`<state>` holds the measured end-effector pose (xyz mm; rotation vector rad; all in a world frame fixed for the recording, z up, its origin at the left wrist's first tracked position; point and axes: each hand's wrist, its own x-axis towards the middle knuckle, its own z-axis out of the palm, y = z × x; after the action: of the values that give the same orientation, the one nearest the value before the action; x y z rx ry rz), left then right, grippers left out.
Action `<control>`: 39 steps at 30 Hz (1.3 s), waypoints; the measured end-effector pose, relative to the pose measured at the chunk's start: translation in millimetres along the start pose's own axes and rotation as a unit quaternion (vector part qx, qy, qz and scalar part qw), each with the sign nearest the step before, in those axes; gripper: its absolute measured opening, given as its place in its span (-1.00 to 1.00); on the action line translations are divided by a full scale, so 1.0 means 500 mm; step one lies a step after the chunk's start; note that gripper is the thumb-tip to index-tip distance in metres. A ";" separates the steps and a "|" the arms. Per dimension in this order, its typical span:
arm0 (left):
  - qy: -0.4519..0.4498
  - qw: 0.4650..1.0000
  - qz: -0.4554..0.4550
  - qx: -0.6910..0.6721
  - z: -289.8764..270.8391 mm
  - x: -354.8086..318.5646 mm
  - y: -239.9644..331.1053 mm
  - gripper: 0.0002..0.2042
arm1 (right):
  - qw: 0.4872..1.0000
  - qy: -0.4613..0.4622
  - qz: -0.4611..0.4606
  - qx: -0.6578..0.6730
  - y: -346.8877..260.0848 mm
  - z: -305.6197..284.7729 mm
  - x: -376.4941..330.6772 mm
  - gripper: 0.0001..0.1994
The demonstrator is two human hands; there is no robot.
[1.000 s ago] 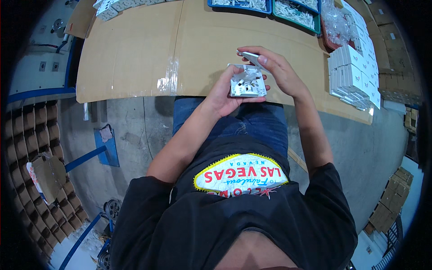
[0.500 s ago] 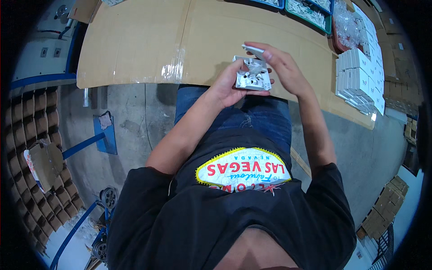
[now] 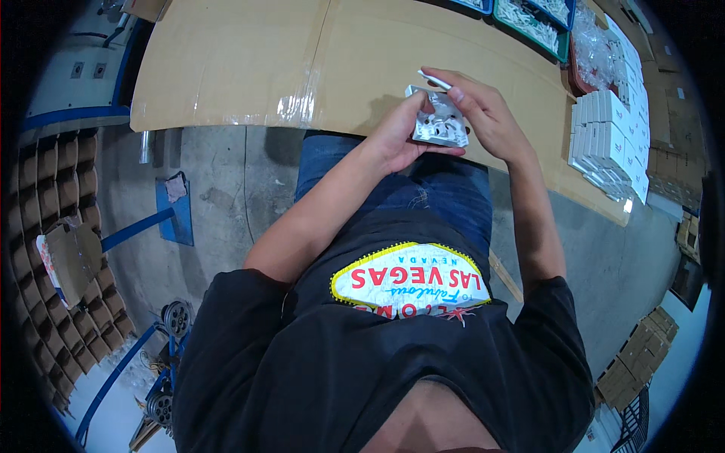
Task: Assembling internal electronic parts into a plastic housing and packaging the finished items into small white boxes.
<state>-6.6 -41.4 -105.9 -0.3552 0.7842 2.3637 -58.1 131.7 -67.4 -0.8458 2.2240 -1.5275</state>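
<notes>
Over the near edge of the cardboard-covered bench (image 3: 249, 60), the left hand (image 3: 396, 140) cups a white plastic plate (image 3: 438, 124) from below, steadying it. The right hand (image 3: 483, 113) closes over its top, fingers pinching a small white piece (image 3: 433, 78) against it.

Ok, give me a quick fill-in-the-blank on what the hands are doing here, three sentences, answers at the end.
1. Both hands hold a white plastic part above a table covered in ____.
2. The left hand cups the part from below, while the ____ hand works on it from above.
3. The small white boxes are stacked at the table's ____ end.

Missing words: cardboard; right; right
</notes>
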 end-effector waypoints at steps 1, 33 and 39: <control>0.001 1.000 0.001 -0.001 0.004 0.000 -0.001 -0.54 | 0.999 0.002 -0.035 -0.035 0.004 0.003 0.000 -0.59; 0.081 0.996 -0.009 0.044 -0.039 0.011 -0.031 -0.13 | 0.993 -0.005 -0.037 -0.115 0.060 0.084 -0.025 -0.55; 0.066 0.997 0.013 0.022 -0.042 0.015 -0.028 -0.12 | 0.997 0.003 -0.026 -0.073 0.056 0.088 -0.026 -0.55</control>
<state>-2.5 -41.6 -131.8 -0.4900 0.9060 2.3613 -31.8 114.6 -110.6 -0.9492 2.3573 -1.4052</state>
